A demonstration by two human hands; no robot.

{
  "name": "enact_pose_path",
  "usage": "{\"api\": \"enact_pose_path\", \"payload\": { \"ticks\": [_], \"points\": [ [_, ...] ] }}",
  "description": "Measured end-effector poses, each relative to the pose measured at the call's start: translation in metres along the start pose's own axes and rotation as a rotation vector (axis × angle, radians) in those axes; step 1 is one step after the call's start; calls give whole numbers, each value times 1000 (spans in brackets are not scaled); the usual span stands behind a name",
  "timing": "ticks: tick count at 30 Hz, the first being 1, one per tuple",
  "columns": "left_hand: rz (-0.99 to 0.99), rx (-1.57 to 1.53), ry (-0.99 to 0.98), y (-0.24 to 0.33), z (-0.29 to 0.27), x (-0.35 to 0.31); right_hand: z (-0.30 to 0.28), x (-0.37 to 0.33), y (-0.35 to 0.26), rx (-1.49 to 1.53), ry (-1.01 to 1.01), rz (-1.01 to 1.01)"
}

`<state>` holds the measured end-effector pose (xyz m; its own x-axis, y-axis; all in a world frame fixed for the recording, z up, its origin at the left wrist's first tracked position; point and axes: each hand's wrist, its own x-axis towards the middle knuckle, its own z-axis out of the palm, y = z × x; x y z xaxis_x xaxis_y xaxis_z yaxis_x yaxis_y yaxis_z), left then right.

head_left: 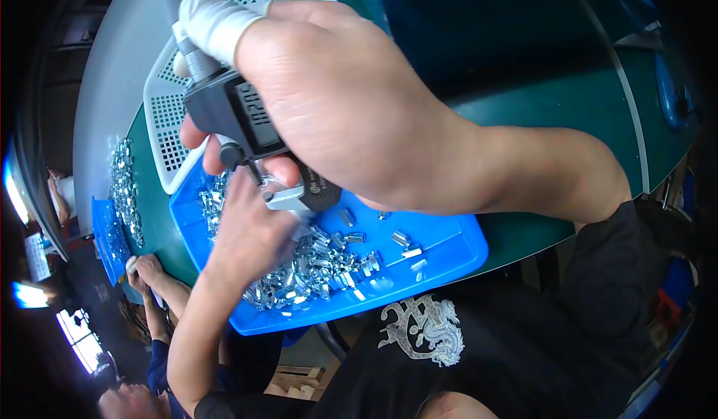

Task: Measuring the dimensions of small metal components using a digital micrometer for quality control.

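My right hand, with white coverings on its fingertips, is wrapped round a digital micrometer. The tool slants above the blue tray, its display turned up and its frame reaching down toward my left hand. Slightly blurred, my left hand has its fingers closed at the micrometer's measuring end; whatever they pinch is hidden. Beneath both hands a blue tray bears a heap of small silver metal fittings, with a few lying apart on its right side.
A white perforated basket stands behind the tray on the green table. At far left are more metal pieces, a blue container and a co-worker's hands. A large blue bin-like object occupies the back.
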<state>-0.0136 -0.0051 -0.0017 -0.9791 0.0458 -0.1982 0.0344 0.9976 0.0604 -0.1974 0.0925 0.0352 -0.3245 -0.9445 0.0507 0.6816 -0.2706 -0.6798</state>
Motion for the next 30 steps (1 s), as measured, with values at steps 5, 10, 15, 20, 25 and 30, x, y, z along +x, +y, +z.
{"api": "enact_pose_path", "payload": {
  "ticks": [5, 10, 15, 20, 25, 30],
  "points": [
    [81, -150, 231, 36, -8, 13, 4, 0, -2, 14, 7, -44],
    [364, -74, 271, 67, 15, 61, 3, 1, 4, 16, -74, -35],
    [340, -19, 281, 50, 27, 59, 5, -7, 2, -136, -37, -72],
    [89, 26, 207, 8, 9, 32, 2, -8, -4, -157, -48, -48],
    [17, -27, 314, 14, 8, 30, -1, -6, -11, -172, -38, -46],
    [17, -525, 261, 39, 27, 81, 4, -9, -3, -229, -101, 2]
  ]
}}
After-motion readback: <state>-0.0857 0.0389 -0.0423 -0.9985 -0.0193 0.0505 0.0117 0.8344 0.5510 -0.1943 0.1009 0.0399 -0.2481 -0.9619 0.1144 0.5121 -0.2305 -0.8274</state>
